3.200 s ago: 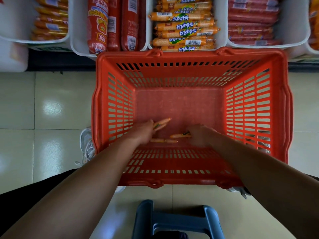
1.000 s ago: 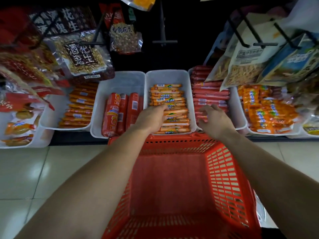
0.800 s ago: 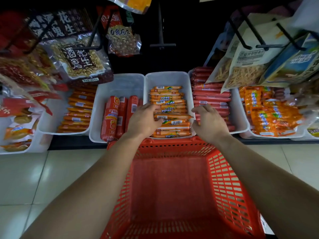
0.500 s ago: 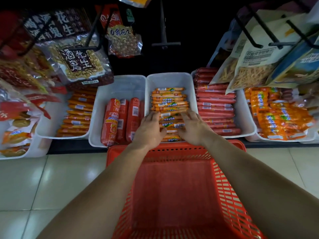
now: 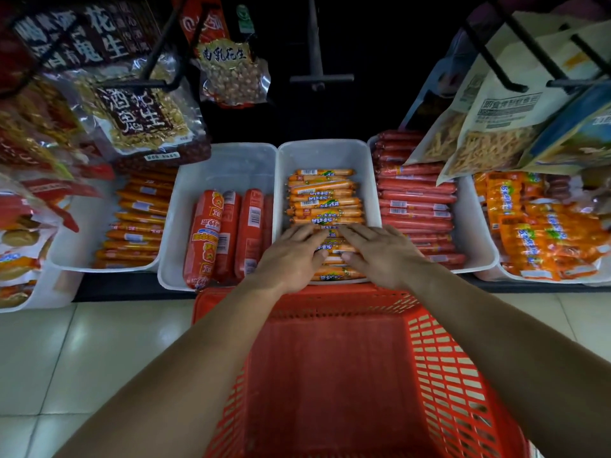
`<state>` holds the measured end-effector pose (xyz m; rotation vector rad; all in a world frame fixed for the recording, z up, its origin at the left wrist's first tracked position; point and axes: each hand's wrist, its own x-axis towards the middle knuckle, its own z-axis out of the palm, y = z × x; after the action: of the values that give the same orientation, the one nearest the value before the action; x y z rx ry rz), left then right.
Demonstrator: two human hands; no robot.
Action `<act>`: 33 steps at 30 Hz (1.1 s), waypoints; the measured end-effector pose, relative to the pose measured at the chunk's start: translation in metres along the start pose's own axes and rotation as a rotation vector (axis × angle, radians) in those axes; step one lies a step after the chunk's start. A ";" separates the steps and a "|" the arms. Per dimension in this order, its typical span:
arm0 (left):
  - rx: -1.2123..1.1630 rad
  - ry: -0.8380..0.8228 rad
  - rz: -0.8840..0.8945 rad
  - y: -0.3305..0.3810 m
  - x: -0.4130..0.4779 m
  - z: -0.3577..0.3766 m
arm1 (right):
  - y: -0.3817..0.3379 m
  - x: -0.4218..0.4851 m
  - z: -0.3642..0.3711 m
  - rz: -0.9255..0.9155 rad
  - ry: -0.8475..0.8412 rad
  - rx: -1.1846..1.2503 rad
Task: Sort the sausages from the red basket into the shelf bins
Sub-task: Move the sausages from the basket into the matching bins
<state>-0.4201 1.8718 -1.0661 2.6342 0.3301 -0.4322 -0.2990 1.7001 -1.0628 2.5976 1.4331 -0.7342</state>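
- Tidying looks to be the step in hand: the left hand (image 5: pixel 291 256) and the right hand (image 5: pixel 380 256) lie side by side, palms down, on the near rows of orange sausages (image 5: pixel 325 200) in the middle white bin (image 5: pixel 325 150).
- Neither hand grasps anything. The fingers are stretched out nearly flat and press on the wrappers, with the thumbs close together.
- The sausages lie stacked crosswise in that bin, filling its front part and leaving the back bare.
- The red basket (image 5: pixel 330 299) stands just in front of the shelf (image 5: pixel 132 286), its far rim below the wrists. The part of its floor that shows holds no sausages, so the sorting is probably near its end.
- The next move calls for lifting both hands off without dragging the slippery top layer.
- After that, any strays in the basket need matching by wrapper to the fat red sausages (image 5: pixel 228 233) on the left or the thin red sausages (image 5: pixel 416 196) on the right.
- The rows under the palms are hidden, so whether they lie straight cannot be told.
- The arms cover part of the basket floor, and its near end is cut off at the bottom edge.
- Hanging snack bags (image 5: pixel 489 133) cover the back of the right-hand bin (image 5: pixel 476 233).
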 end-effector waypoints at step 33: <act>-0.049 0.086 -0.029 -0.008 0.023 -0.009 | 0.011 0.022 -0.011 0.042 0.121 -0.076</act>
<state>-0.3987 1.8864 -1.0696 2.6082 0.4017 -0.3160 -0.2764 1.7148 -1.0644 2.6458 1.4028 -0.5150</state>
